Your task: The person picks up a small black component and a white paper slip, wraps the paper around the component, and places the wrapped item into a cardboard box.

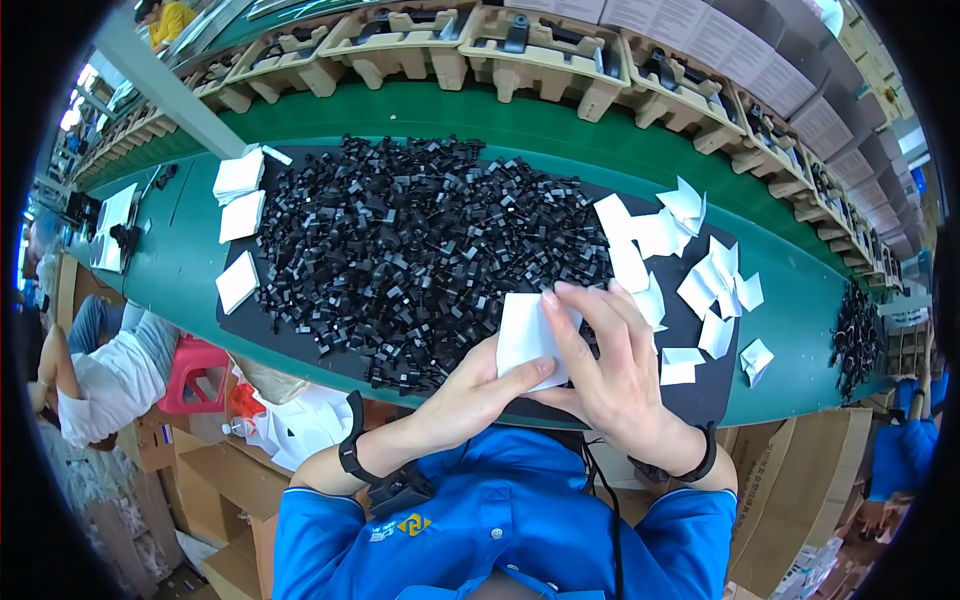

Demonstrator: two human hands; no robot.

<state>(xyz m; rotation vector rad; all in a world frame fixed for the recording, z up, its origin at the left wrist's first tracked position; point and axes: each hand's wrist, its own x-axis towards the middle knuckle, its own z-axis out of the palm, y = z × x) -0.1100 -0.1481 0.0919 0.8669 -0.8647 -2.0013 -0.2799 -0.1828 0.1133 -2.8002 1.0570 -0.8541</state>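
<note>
Between my hands, over the near edge of the dark mat, is a white folded paper (522, 330). My left hand (475, 390) grips it from the left, its thumb lying across the lower part and its other fingers hidden beneath. On the right side, my right hand (615, 375) has its fingertips at the paper's upper right edge, and its thumb is partly hidden below. A wide heap of small black plastic parts (420, 240) lies just beyond both hands. Loose folded white papers (710, 280) are scattered right of the heap.
Stacks of white papers (238, 178) sit left of the heap on the black mat (700, 395). Moulded pulp trays (545, 60) with black items line the far side of the green bench (800, 370). Another person (120, 360) sits at the left, near a red stool (195, 375).
</note>
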